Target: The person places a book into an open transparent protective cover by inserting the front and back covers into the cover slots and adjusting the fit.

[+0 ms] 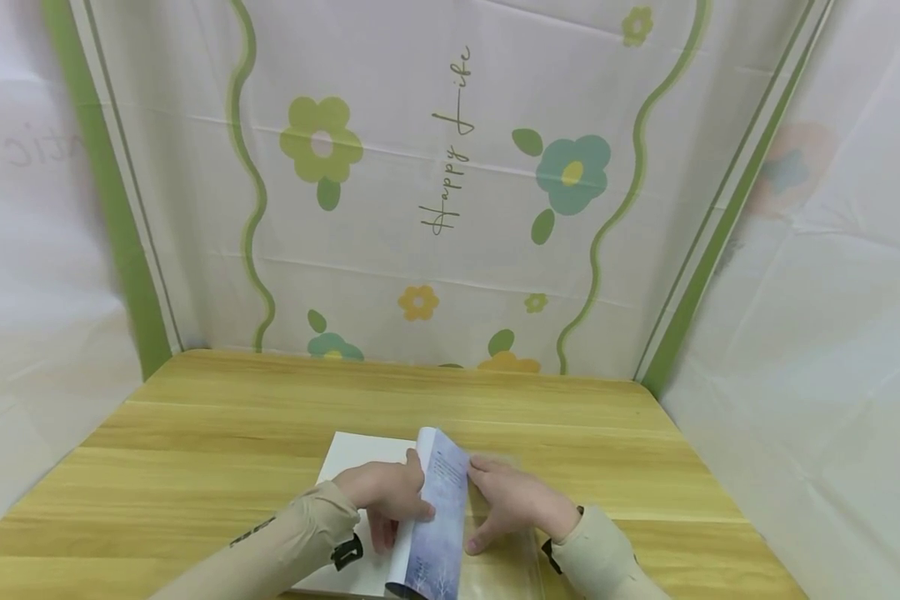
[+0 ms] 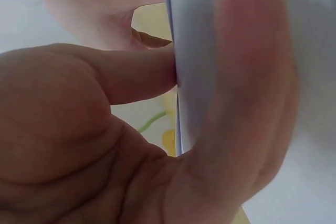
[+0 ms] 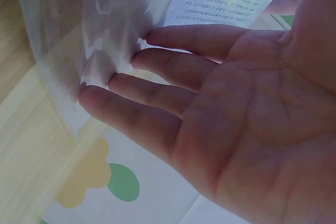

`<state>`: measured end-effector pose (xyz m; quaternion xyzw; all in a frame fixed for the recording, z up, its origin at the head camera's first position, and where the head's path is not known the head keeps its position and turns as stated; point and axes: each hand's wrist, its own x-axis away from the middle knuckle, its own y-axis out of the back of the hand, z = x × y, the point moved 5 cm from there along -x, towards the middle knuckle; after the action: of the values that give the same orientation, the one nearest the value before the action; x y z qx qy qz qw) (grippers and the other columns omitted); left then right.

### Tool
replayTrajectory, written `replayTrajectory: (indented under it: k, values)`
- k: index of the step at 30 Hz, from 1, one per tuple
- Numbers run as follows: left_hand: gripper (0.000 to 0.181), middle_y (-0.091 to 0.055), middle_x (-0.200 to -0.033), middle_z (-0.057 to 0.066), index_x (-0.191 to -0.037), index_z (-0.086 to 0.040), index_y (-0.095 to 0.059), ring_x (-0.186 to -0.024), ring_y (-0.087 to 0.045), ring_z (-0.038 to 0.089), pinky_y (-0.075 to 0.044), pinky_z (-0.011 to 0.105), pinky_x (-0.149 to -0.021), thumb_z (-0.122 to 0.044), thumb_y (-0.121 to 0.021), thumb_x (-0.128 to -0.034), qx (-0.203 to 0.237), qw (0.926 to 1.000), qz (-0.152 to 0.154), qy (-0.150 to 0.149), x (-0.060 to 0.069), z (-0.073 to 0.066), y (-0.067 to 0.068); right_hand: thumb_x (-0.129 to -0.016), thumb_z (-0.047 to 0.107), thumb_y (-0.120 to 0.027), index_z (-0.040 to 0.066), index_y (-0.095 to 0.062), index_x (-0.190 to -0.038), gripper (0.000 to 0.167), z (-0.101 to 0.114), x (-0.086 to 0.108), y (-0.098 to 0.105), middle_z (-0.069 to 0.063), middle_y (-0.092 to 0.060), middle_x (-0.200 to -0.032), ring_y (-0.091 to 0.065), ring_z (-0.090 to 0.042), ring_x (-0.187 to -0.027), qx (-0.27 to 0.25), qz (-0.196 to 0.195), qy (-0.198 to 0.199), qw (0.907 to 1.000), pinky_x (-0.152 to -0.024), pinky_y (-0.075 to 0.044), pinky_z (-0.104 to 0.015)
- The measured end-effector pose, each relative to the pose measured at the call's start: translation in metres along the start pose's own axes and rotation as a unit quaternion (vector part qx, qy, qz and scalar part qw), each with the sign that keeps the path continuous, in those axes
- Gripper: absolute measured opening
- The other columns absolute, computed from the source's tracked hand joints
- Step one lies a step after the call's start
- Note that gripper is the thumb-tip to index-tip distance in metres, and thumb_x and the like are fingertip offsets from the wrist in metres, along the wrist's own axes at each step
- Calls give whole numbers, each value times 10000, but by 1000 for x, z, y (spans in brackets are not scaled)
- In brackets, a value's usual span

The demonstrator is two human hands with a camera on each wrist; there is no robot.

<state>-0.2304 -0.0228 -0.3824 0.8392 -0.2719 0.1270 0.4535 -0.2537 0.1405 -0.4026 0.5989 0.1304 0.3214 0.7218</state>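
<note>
A book with white pages (image 1: 356, 454) lies near the table's front edge, its blue-purple printed cover (image 1: 444, 533) raised and curved over to the right. My left hand (image 1: 390, 492) pinches this cover; in the left wrist view the thumb lies on one face and the fingers on the other. Clear plastic film (image 1: 502, 575) spreads out to the cover's right. Against the film rests my right hand (image 1: 516, 500), beside the cover's right edge. In the right wrist view its fingers are fairly straight, their tips touching the film (image 3: 58, 40); nothing is gripped there.
The wood-grain table (image 1: 270, 408) extends behind and to both sides of the book. A white cloth with printed flowers (image 1: 450, 250) hangs along the back edge, and pale cloth sheets (image 1: 817, 333) close in the left and right sides.
</note>
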Motion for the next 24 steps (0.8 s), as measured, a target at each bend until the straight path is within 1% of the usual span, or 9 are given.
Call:
replayTrajectory:
  k: [5, 11, 17, 24]
  values:
    - [867, -631, -619, 190, -1508, 105, -49, -430, -622, 223, -548, 318, -431, -222, -641, -966, 144, 9999, 16, 29, 0, 1, -1, -663, 500, -876, -116, -383, -1435, 1105, 1, 0, 2, -225, -350, -1518, -345, -356, -1382, -21, 4, 24, 10000, -1127, -296, -413]
    - [866, -626, -571, 181, -1499, 123, -10, -445, -642, 252, -561, 337, -461, -207, -621, -981, 261, 9996, 40, -68, 0, 2, -3, -671, 506, -866, -113, -371, -1442, 1107, 0, 1, 2, -231, -330, -1527, -329, -362, -1390, -73, 97, -18, 9999, -1131, -286, -425]
    - [866, -627, -568, 184, -1498, 128, -3, -427, -632, 233, -545, 307, -435, -203, -614, -982, 368, 9993, 3, -120, 1, 3, -3, -682, 494, -864, -107, -370, -1445, 1091, -1, 0, 2, -238, -320, -1529, -325, -370, -1390, -147, 149, -97, 9997, -1132, -284, -437]
    - [873, -630, -596, 206, -1498, 124, 24, -415, -622, 227, -545, 313, -432, -186, -609, -983, 601, 9981, 37, -156, 2, 4, -4, -687, 486, -864, -104, -344, -1459, 1102, -1, 1, 4, -237, -308, -1535, -313, -371, -1395, -303, 216, -63, 9993, -1134, -278, -448]
